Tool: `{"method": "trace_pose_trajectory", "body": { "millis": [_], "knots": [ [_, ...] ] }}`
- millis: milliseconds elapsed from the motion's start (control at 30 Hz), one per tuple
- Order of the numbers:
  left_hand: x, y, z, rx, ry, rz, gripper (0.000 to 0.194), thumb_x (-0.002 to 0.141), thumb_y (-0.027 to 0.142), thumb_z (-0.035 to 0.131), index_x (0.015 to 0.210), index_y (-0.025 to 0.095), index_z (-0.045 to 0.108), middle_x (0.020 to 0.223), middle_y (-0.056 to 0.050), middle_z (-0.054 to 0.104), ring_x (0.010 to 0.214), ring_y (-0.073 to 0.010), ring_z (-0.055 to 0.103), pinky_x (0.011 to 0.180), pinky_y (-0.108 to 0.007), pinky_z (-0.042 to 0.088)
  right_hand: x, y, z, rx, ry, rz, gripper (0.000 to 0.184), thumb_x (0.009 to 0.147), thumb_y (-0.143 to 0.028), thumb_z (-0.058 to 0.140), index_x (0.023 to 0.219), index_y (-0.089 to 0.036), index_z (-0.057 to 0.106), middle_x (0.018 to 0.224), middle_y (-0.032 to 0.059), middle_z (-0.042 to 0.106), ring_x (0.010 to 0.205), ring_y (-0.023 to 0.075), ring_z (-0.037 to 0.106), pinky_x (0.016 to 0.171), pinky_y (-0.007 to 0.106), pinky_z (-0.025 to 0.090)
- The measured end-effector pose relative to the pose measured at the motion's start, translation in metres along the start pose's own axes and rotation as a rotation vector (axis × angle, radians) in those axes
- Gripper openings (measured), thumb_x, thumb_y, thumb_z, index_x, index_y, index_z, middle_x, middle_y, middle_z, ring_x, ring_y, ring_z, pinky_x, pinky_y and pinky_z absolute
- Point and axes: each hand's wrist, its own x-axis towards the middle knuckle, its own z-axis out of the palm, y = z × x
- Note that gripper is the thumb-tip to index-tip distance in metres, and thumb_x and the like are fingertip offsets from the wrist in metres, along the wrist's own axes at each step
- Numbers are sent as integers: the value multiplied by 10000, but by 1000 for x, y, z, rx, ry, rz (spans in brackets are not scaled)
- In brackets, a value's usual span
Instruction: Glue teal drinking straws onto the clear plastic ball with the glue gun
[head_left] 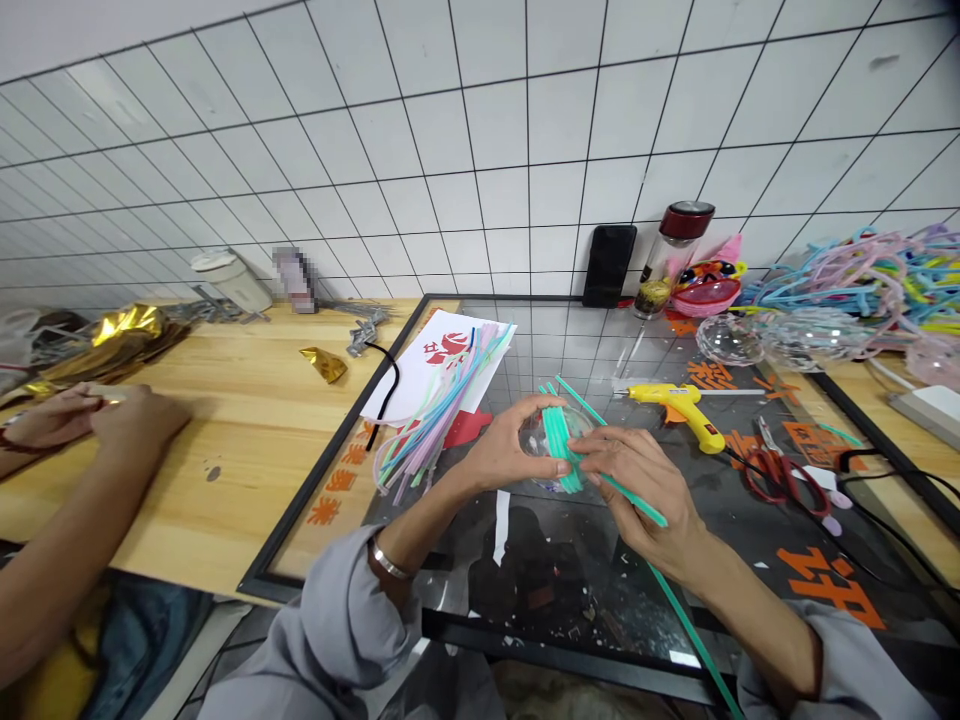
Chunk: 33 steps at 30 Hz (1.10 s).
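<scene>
Head view shows our left hand (510, 445) clamped around a clear plastic ball (533, 437) wrapped in green strips (556, 435), at the middle of the black panel (547, 345). Our right hand (649, 490) pinches the strips' right side. Right of us lie a yellow glue gun (679, 398) and, nearer, red-handled scissors (772, 462).

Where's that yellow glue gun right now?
In the head view, the glue gun lies right of centre, just beyond the right hand and left of the red-handled scissors.
</scene>
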Motion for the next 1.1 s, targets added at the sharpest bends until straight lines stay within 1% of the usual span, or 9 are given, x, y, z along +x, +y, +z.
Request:
{"method": "trace_pose_trajectory", "body": {
  "millis": [133,267,367,533,700,833,1100],
  "knots": [
    [0,-3,0,-9,-2,27,697,637,353,819,1268,207,561,1344,-125,578,1261,-306,539,1087,-473,400,-2,0,1,17,-1,6,215,876,-73,533,1001,-208,644,1041,67,742,1031,218,671,864,424,552],
    [1,-5,1,9,27,115,658,642,335,834,1233,194,581,1355,-148,542,1317,-312,494,1127,-473,365,-1,0,2,52,9,7,238,876,-70,526,1027,-212,643,1032,73,741,1009,214,682,878,434,574],
    [1,-7,2,58,55,160,651,635,352,851,1213,197,595,1370,-162,511,1329,-318,479,1135,-482,359,0,0,2,78,23,-4,249,878,-74,516,1032,-218,649,1005,71,744,984,208,692,887,429,583],
    [0,-6,3,113,80,215,632,661,363,833,1224,213,591,1349,-146,536,1305,-307,501,1128,-497,376,0,1,3,74,24,7,244,878,-74,519,1026,-218,648,1010,76,741,983,210,691,877,425,589],
    [-1,-3,4,151,86,211,622,685,359,816,1237,198,579,1309,-144,557,1256,-297,529,1088,-480,419,-3,4,4,73,8,-5,269,871,-50,523,1062,-210,626,1046,85,730,1015,208,676,904,437,579],
    [-1,-3,3,135,87,222,626,682,358,817,1238,192,583,1273,-138,585,1208,-294,558,1056,-472,443,-3,4,4,60,-3,-19,257,869,-47,531,1058,-196,618,1048,89,729,1028,203,668,911,424,575],
    [0,-2,3,114,86,245,571,699,351,806,1206,198,593,1265,-127,621,1219,-284,567,1069,-452,444,3,0,1,34,4,-39,231,876,-37,526,1032,-181,615,1010,92,734,1005,197,673,897,404,582]
  ]
}}
